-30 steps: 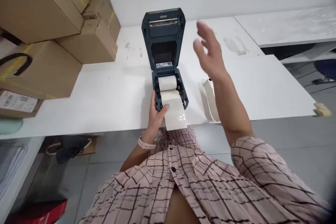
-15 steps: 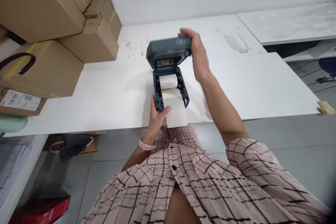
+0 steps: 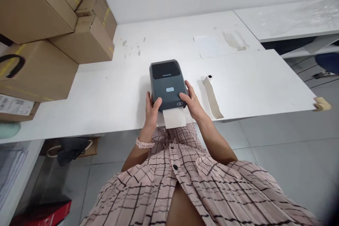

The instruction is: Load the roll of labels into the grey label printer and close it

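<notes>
A dark grey-blue label printer (image 3: 167, 86) with its lid closed sits on the white table (image 3: 113, 109), near the front edge. From its front slot a strip of white label paper (image 3: 174, 118) sticks out toward me. My left hand (image 3: 152, 111) grips the printer's left front corner, thumb on top and fingers along the side. On the right front corner my right hand (image 3: 192, 100) does the same, its thumb resting on the lid. The label roll inside is hidden by the lid. To the right lies a small paper roll (image 3: 209, 77) with a partly unrolled strip.
Cardboard boxes (image 3: 87, 40) are stacked at the left. A white sheet (image 3: 208, 46) lies toward the back, beside a stained patch (image 3: 235, 40). Tan tape (image 3: 322, 103) covers the table's right corner. Beneath the left side stands a red box (image 3: 50, 213).
The printer's lid has come down and now covers the label roll. My right hand has moved from the raised lid to the printer's right front corner. The small roll beside it now shows.
</notes>
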Demonstrator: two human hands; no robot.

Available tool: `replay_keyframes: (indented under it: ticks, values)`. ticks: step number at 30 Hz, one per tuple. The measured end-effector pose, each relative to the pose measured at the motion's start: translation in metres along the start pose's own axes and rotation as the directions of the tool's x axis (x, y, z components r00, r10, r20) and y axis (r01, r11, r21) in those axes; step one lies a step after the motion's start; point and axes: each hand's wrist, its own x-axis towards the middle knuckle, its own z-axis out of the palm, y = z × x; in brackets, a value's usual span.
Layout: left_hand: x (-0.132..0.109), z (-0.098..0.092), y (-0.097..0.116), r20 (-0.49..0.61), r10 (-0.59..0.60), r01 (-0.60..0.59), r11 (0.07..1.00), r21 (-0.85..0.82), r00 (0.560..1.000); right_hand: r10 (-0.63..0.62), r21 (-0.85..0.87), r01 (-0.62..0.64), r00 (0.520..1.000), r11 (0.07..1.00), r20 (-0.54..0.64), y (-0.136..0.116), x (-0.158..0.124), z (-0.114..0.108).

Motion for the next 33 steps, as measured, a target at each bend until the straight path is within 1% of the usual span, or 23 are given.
replay_keyframes:
  ticks: [2, 4, 10, 14, 17, 20, 21, 22, 23, 24, 25, 26, 27, 29, 31, 33]
  values:
    - [-0.001, 0.000, -0.004, -0.001, 0.003, -0.003, 1.000, -0.021, 1.000, 0.079, 0.071, -0.078, 0.997, 0.994, -0.015, 0.000, -0.002, 0.001]
    - [-0.002, -0.001, -0.008, -0.019, 0.038, -0.038, 0.999, -0.016, 0.999, 0.092, 0.083, -0.089, 0.995, 0.993, -0.036, 0.000, -0.004, 0.002]
    - [0.000, 0.005, -0.018, -0.066, 0.155, -0.152, 0.987, 0.043, 0.986, 0.006, 0.009, -0.005, 0.998, 1.000, -0.069, 0.014, -0.005, 0.000]
    - [0.001, 0.007, -0.016, -0.042, 0.205, -0.201, 0.976, 0.087, 0.978, -0.060, -0.041, 0.057, 0.996, 0.998, -0.065, 0.025, -0.002, -0.003]
    - [-0.012, 0.002, -0.015, -0.034, 0.215, -0.205, 0.960, 0.189, 0.976, -0.072, -0.059, 0.068, 0.995, 0.996, -0.064, 0.028, 0.000, -0.004]
    - [-0.036, -0.005, -0.018, -0.141, 0.255, -0.183, 0.903, 0.387, 0.957, -0.065, -0.042, 0.061, 0.994, 0.997, -0.086, 0.028, -0.001, -0.003]
    - [-0.044, -0.007, -0.019, -0.172, 0.243, -0.151, 0.892, 0.426, 0.955, -0.063, -0.038, 0.060, 0.994, 0.997, -0.092, 0.028, -0.001, -0.002]
    - [-0.051, -0.007, -0.021, -0.152, 0.191, -0.107, 0.894, 0.436, 0.970, -0.064, -0.037, 0.061, 0.993, 0.997, -0.095, 0.028, -0.001, -0.001]
    - [-0.056, -0.007, -0.022, -0.106, 0.112, -0.057, 0.905, 0.421, 0.988, -0.067, -0.039, 0.064, 0.993, 0.997, -0.097, 0.028, -0.002, -0.001]
    - [-0.058, -0.006, -0.022, -0.037, 0.013, 0.003, 0.922, 0.387, 0.999, -0.072, -0.041, 0.068, 0.993, 0.997, -0.096, 0.028, -0.002, 0.000]
    - [-0.059, -0.004, -0.023, 0.037, -0.086, 0.068, 0.937, 0.342, 0.996, -0.074, -0.044, 0.070, 0.993, 0.997, -0.096, 0.028, -0.002, 0.000]
    - [-0.059, -0.003, -0.022, 0.096, -0.166, 0.132, 0.948, 0.289, 0.981, -0.074, -0.045, 0.070, 0.993, 0.997, -0.095, 0.028, -0.002, 0.001]
    - [-0.057, -0.001, -0.022, 0.133, -0.218, 0.183, 0.954, 0.236, 0.967, -0.070, -0.043, 0.066, 0.993, 0.997, -0.093, 0.028, -0.001, 0.001]
    - [-0.053, 0.002, -0.022, 0.161, -0.262, 0.235, 0.957, 0.168, 0.952, -0.057, -0.037, 0.054, 0.994, 0.998, -0.092, 0.028, 0.000, 0.001]
    - [-0.049, 0.002, -0.024, 0.177, -0.264, 0.236, 0.958, 0.164, 0.948, -0.052, -0.041, 0.049, 0.995, 0.998, -0.082, 0.027, -0.001, 0.002]
    - [-0.047, 0.000, -0.027, 0.181, -0.259, 0.226, 0.957, 0.184, 0.949, -0.097, -0.100, 0.088, 0.991, 0.991, -0.094, 0.022, -0.004, 0.003]
